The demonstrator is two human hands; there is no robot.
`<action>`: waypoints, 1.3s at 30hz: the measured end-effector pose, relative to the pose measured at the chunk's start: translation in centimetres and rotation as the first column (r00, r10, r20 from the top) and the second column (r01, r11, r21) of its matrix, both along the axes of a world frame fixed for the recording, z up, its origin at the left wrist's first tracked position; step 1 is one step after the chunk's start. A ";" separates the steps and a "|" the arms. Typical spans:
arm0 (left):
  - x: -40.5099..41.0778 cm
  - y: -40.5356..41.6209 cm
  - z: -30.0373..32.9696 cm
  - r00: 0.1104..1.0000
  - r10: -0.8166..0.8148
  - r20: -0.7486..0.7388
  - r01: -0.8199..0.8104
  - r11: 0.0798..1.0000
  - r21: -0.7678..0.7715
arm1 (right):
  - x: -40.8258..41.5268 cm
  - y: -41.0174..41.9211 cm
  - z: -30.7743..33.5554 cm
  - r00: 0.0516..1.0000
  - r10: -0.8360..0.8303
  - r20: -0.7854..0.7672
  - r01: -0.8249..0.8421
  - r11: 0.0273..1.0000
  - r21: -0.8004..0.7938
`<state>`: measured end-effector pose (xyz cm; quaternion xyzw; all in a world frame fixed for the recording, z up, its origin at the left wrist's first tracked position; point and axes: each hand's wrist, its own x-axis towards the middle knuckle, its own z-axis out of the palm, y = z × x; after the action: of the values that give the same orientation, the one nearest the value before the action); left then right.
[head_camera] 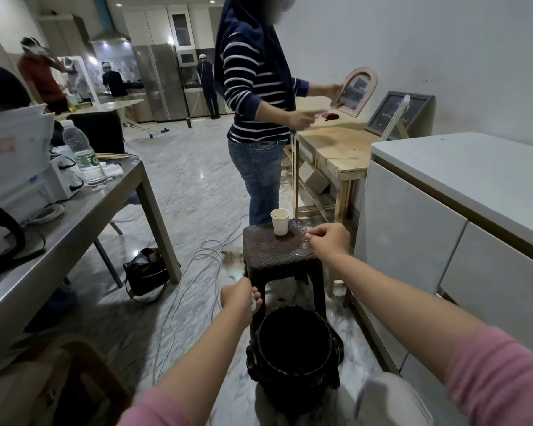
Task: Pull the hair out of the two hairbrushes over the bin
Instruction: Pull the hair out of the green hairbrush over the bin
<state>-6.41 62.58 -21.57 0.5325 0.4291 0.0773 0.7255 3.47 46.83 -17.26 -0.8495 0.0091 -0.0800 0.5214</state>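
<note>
At the far left a steel table (74, 216) carries a white machine (19, 167) cut off by the frame edge, a clear water bottle (85, 155) and a coil of cable (48, 212); a dark handbag (146, 273) sits on the floor by the table leg. Your left hand (237, 298) is curled round the pale handle of a hairbrush (236, 265), held just left of the stool and up-left of the bin; the brush head is motion-blurred, so neither bristles nor any hair in it can be made out, and only a sliver of the handle shows below your fingers. The dark bin (293, 348) stands on the floor between your forearms, its inside too dark to read. Behind it a brown woven-top stool (274, 250) bears a white paper cup (280, 222). Your right hand (328, 241) hangs over the stool's right edge with fingertips drawn together as in a pinch; whether hair lies between them cannot be told. A second hairbrush cannot be found in view. A person in a striped top (253, 87) stands beyond the stool at a wooden table (336, 146). A white cabinet (443, 226) fills the right.
</note>
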 end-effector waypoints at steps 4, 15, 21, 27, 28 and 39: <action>-0.7 1.8 -0.7 0.992 0.125 -0.018 -0.125 0.992 0.015 | 0.4 -1.2 0.1 0.993 -0.105 -0.056 0.110 0.988 0.110; -0.9 2.5 -0.6 0.990 0.143 0.005 -0.142 0.979 0.144 | 1.2 -1.1 -0.9 0.961 -0.144 -0.234 0.164 0.984 0.066; -0.2 1.4 0.0 0.996 -0.058 0.067 0.044 0.980 0.195 | 0.9 0.7 -0.9 0.915 0.194 -0.353 -0.216 0.976 -0.022; 0.6 0.8 0.2 0.988 -0.134 0.073 0.119 0.976 0.181 | 1.4 1.2 -1.2 0.917 0.260 -0.302 -0.284 0.958 -0.037; 0.6 0.8 0.2 0.986 -0.149 0.073 0.133 0.974 0.182 | 1.6 1.3 -1.3 0.934 0.229 -0.275 -0.247 0.969 -0.031; 0.9 0.0 0.0 0.970 -0.232 0.066 0.213 0.953 0.215 | 1.7 0.9 -0.8 0.992 0.092 -0.088 -0.102 0.987 -0.122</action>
<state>-5.49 62.59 -21.55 0.6460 0.3226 0.0632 0.6890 5.21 47.70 -18.03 -0.8828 -0.0160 -0.0197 0.4690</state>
